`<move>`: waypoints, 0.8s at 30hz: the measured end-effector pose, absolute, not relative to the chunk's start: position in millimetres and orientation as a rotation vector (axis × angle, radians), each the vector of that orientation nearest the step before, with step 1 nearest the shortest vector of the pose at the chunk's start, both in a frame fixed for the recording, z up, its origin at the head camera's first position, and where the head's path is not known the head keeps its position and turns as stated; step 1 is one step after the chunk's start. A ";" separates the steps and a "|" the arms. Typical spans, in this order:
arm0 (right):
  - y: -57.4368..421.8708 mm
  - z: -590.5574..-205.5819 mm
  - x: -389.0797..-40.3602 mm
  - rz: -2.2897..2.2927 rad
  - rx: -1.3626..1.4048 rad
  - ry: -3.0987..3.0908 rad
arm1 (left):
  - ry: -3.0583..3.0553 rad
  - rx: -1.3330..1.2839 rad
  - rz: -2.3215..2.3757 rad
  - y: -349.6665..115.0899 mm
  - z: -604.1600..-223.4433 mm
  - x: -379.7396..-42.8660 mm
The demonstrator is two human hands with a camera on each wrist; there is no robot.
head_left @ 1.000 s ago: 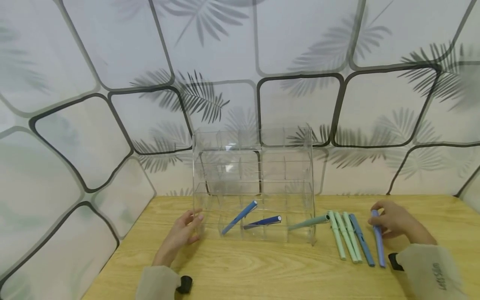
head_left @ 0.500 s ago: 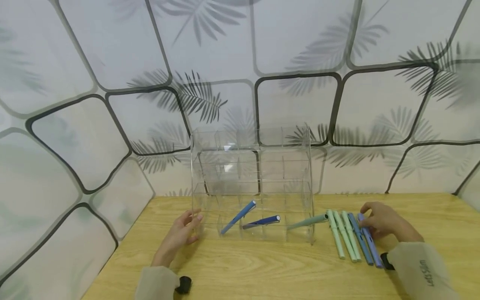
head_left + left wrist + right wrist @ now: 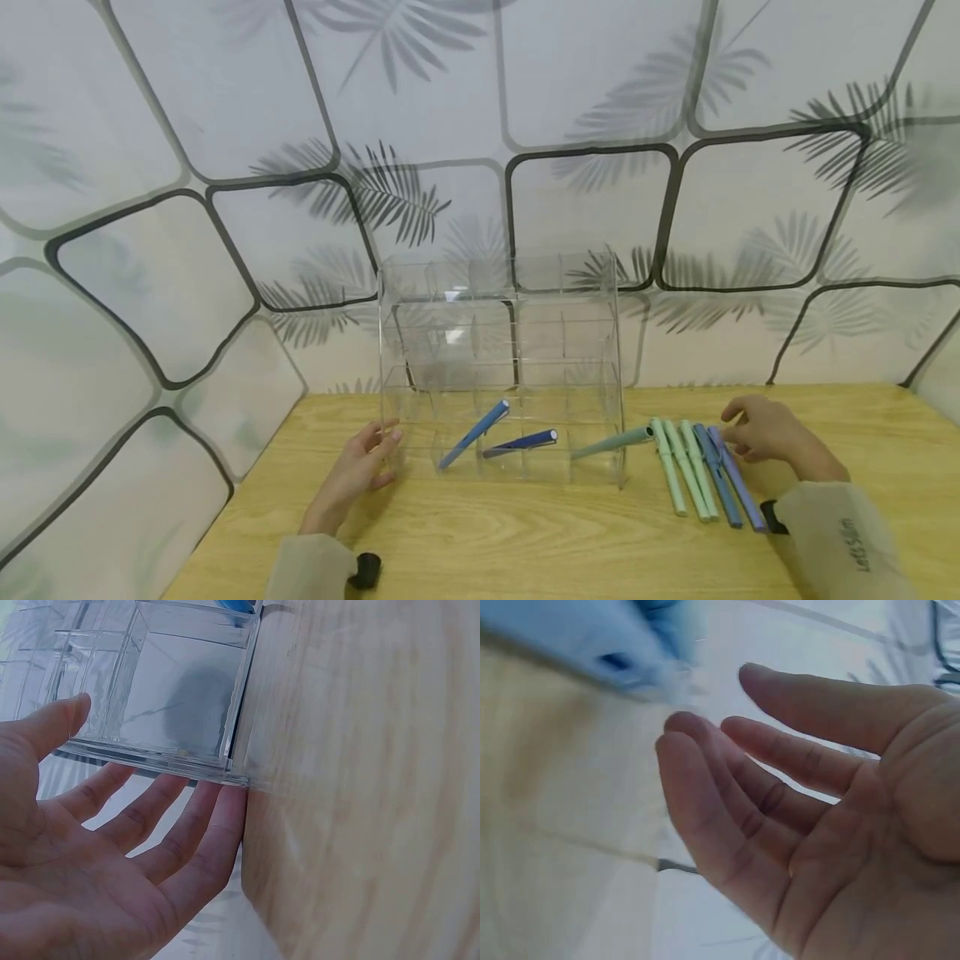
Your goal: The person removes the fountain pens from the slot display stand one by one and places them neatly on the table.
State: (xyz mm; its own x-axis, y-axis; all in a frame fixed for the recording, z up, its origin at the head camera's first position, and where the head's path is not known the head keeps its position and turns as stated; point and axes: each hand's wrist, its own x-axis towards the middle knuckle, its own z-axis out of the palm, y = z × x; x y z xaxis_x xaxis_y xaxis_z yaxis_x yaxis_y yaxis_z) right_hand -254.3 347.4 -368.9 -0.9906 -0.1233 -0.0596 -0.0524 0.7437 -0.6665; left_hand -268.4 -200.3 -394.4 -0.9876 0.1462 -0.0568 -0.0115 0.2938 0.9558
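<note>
A clear tiered acrylic rack [image 3: 498,363] stands on the table. My left hand [image 3: 354,473] is at its left side; in the left wrist view the fingers reach the side wall and the thumb [image 3: 56,724] lies over the front. In the bottom row lean a blue pen [image 3: 472,435], a dark blue pen [image 3: 521,443] and a grey-green pen [image 3: 609,444]. Right of the rack lie several light green pens [image 3: 684,473], a slate-blue pen [image 3: 720,479] and a purple pen [image 3: 739,482]. My right hand [image 3: 772,432], fingers loosely bent and holding nothing, hovers beside the purple pen.
The wooden table [image 3: 480,542] runs back to a pale wall covering [image 3: 592,217] with dark outlines and leaf prints. A second wall panel [image 3: 105,467] closes off the left side. The upper tiers of the rack hold no pens.
My right hand has moved the purple pen left against the slate-blue one, then let go and drawn slightly back from it. My left hand has stayed at the rack.
</note>
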 end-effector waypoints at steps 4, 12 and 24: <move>344.3 -351.1 -251.6 -1.173 -0.250 2.829 | 2.415 0.115 1.796 -198.4 -395.5 -269.1; 318.4 -320.1 -250.7 -1.398 -0.464 2.672 | 2.419 0.096 1.805 -199.5 -393.8 -267.6; 299.1 -321.7 -239.9 -1.487 -0.815 2.483 | 2.406 0.088 1.796 -200.7 -391.2 -267.4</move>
